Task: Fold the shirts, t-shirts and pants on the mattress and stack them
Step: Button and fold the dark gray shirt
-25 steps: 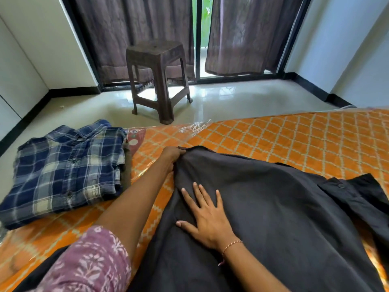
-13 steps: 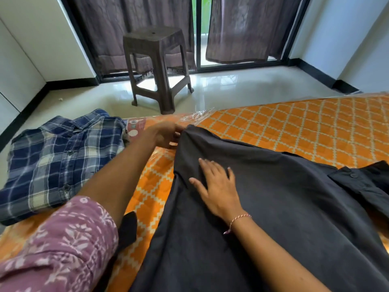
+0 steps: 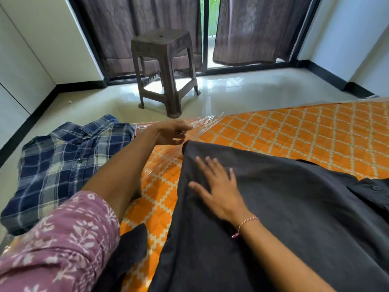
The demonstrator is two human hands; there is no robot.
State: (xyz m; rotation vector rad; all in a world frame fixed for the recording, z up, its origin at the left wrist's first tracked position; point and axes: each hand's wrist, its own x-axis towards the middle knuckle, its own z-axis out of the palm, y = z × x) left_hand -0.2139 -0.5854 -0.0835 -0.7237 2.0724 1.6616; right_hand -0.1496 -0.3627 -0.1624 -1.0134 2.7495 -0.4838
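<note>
Where the black garment (image 3: pixel 273 218) runs past the bottom and right borders, its full outline is lost, so whether it is a shirt or pants cannot be told; a flap with a button (image 3: pixel 376 188) shows at the right. A second dark piece (image 3: pixel 130 245) pokes out from under the left sleeve (image 3: pixel 56 249), mostly covered. The left hand (image 3: pixel 170 133) is turned so its fingertips are hard to read: the fingers look loosely curled just off the garment's far corner, and I cannot tell whether they pinch anything. The right hand (image 3: pixel 219 188) lies flat on the black cloth, fingers straight and spread, pressing down near its left edge.

The mattress (image 3: pixel 294 131), orange with a pale lattice, ends along a far edge wrapped in clear plastic (image 3: pixel 208 121). To the right of the garment a wide band of bare mattress stretches to the border. At the left, a folded blue plaid shirt (image 3: pixel 63 165) sits at the mattress edge, collar away from the viewer, apart from the black garment with the left forearm between them. Beyond the edge lies glossy tiled floor, with a brown stool (image 3: pixel 164 66) before dark curtains (image 3: pixel 252 28).

The black cloth is smooth and matte, spread flat, its left edge running straight toward the viewer.
</note>
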